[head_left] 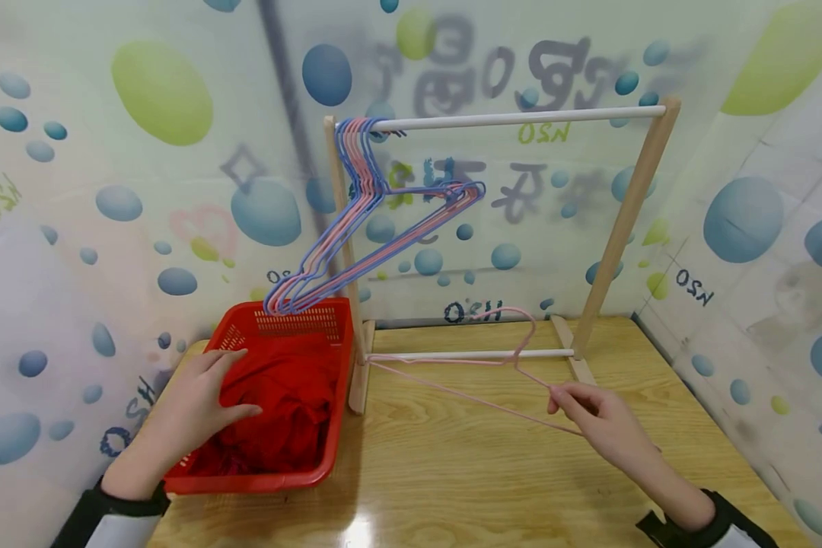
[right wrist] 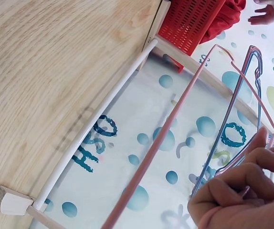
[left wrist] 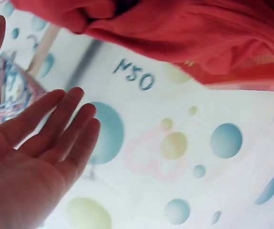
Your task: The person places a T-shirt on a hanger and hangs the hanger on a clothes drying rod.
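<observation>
My right hand [head_left: 606, 426] pinches a pink clothes hanger [head_left: 452, 392] by its wire shoulder, over the right half of the table. The hanger's hook points up, and its far end reaches left toward the rack. In the right wrist view the fingers curl on the wire. My left hand [head_left: 192, 399] hovers at the left side of a red basket [head_left: 294, 481], thumb and fingers spread apart with nothing between them. Crumpled red cloth [head_left: 281, 403] fills that basket. The left wrist view shows the palm [left wrist: 22, 181] bare, below the cloth.
A wooden rack [head_left: 623, 221] with a white top bar [head_left: 520, 118] stands at the back of the table [head_left: 466, 479]. Several blue and pink hangers [head_left: 370, 205] hang bunched at the bar's left end, above the basket. A patterned sheet [head_left: 144, 251] encloses the back and sides.
</observation>
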A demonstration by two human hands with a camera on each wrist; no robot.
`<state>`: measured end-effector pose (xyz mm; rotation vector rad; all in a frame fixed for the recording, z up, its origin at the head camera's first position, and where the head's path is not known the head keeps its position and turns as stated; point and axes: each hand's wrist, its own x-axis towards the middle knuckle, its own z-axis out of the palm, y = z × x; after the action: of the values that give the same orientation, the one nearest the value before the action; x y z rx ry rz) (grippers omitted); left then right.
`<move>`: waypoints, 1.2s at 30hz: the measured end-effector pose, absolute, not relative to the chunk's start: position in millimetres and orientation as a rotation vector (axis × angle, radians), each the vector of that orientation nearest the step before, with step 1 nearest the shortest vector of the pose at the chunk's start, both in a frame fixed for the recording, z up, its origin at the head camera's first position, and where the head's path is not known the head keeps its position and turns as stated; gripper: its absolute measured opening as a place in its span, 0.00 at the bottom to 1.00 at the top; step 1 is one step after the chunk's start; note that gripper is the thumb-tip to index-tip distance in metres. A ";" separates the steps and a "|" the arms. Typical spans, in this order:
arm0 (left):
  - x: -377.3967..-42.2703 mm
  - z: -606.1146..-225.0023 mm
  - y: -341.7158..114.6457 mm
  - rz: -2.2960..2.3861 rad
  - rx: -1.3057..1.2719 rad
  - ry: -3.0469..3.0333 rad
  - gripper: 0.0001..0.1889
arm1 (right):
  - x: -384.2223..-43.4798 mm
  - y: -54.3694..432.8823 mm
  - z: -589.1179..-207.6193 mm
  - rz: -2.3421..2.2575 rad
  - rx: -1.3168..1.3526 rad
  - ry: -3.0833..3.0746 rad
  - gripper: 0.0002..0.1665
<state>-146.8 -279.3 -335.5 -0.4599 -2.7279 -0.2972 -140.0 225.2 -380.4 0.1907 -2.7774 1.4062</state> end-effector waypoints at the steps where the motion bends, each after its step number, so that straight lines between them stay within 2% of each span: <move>1: -150.1 -336.9 -283.1 -0.284 -0.470 -2.762 0.42 | -139.1 225.7 -380.0 1.411 0.185 -2.779 0.20; 11: -181.7 -365.0 -306.3 -0.260 -0.462 -2.967 0.47 | -133.3 228.4 -378.0 1.407 0.193 -2.744 0.19; 17: -192.4 -381.3 -299.2 -0.236 -0.486 -2.999 0.45 | -131.9 228.3 -377.5 1.376 0.185 -2.730 0.19; 20: -194.4 -384.5 -294.0 -0.189 -0.493 -2.981 0.41 | -131.5 228.2 -378.1 1.392 0.168 -2.732 0.19; 27: -193.1 -382.8 -287.2 -0.180 -0.472 -2.963 0.24 | -130.3 228.6 -378.8 1.420 0.131 -2.743 0.20; 36: -187.8 -378.1 -283.3 -0.179 -0.444 -2.899 0.12 | -128.9 227.7 -378.2 1.400 0.119 -2.735 0.20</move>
<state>-187.8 -283.3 -378.1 -0.4436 -2.8993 -0.1788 -128.9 227.7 -378.2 0.1186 -2.7353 1.3996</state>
